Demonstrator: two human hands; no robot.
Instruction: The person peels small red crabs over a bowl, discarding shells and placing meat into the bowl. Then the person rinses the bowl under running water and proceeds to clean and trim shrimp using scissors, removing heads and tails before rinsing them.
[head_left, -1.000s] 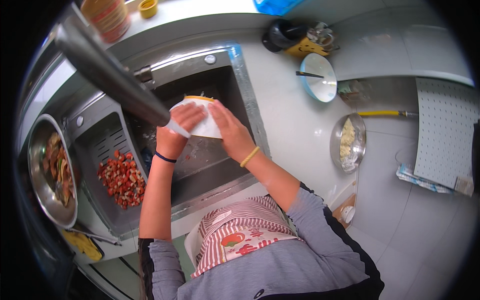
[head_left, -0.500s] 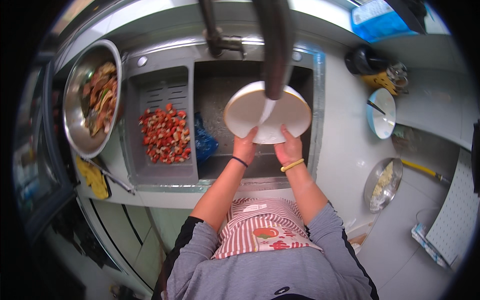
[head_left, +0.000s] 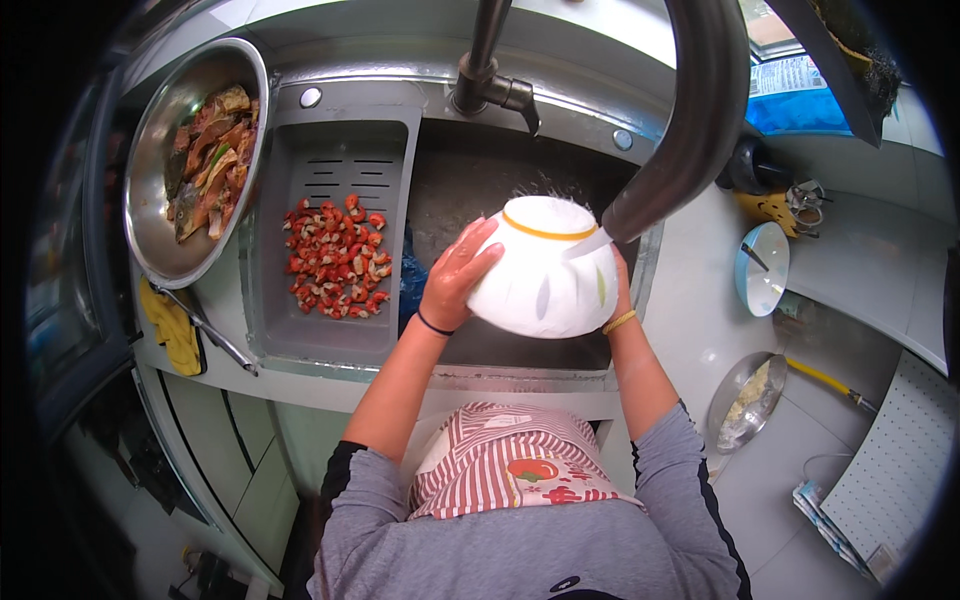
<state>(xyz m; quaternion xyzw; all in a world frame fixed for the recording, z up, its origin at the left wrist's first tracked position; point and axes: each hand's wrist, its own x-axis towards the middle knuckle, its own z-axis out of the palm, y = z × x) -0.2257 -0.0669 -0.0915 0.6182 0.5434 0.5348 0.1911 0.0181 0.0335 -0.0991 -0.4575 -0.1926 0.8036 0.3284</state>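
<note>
Over the sink basin point(head_left: 470, 180), a large white bowl point(head_left: 545, 290) is turned so its outside and orange-ringed foot face up. My left hand point(head_left: 458, 275) grips its left side, fingers spread along the wall. At its right edge is my right hand point(head_left: 618, 290), mostly hidden behind the bowl. Water runs from the dark faucet spout point(head_left: 655, 190) onto the bowl near its foot and splashes off. Left of the basin, a grey drain tray point(head_left: 280, 345) holds many red and white crayfish tail pieces point(head_left: 335, 260).
A steel bowl point(head_left: 150, 225) of fish pieces stands at the far left, above a yellow cloth point(head_left: 175, 330). Blue plastic point(head_left: 411, 275) lies beside the tray. On the right are a light-blue bowl point(head_left: 768, 265) with a utensil and a metal bowl point(head_left: 722, 420) of pale food.
The bowl has been flipped from its inside showing to its outside showing. My hands have moved from its near rim to its two sides. The view has shifted, placing the spout farther right.
</note>
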